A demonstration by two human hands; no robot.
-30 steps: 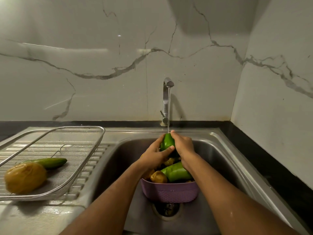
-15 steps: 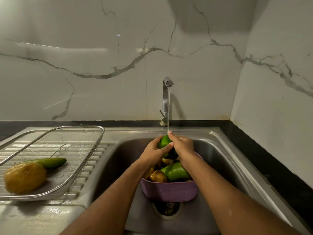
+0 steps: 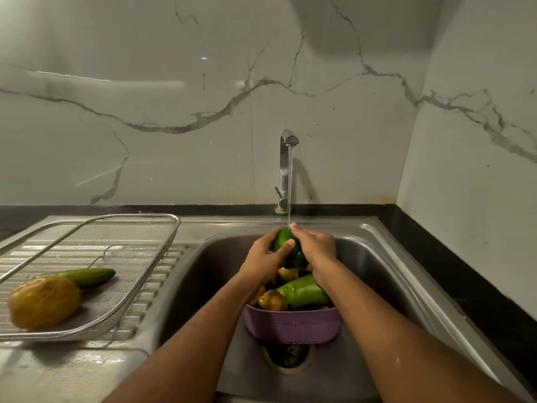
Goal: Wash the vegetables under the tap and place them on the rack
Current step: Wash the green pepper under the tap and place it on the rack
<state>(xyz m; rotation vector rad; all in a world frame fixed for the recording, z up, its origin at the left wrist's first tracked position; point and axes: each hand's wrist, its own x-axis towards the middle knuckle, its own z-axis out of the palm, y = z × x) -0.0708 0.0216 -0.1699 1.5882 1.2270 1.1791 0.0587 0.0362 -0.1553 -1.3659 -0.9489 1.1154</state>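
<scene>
Both hands on one green vegetable (image 3: 286, 242), held right under the running tap (image 3: 286, 170); the water stream lands on its top end. Left hand (image 3: 266, 258) wraps it from the left, fingers curled round the far side, thumb across the front. Right hand (image 3: 315, 250) grips it from the right, fingers (image 3: 299, 232) curled over the top, one fingertip up at the stream. The vegetable is above the sink (image 3: 377, 257), over a purple basket (image 3: 292, 327) that sits in the basin just behind the drain (image 3: 286, 354). The basket holds a larger green vegetable (image 3: 303, 292), lying tilted and wet, with a few yellow-brown potatoes (image 3: 273, 299) just beside and partly under it; exact count hidden by the forearms. Wire mesh rack (image 3: 96, 257) sits on the ribbed drainboard left of the sink, well apart from the hands. In the rack: a cucumber (image 3: 84, 276) lying flat and a big yellowish potato (image 3: 43, 302) touching its near end. Marble-pattern wall behind, a dark tabletop (image 3: 465, 274) strip along the back and right of the sink.
</scene>
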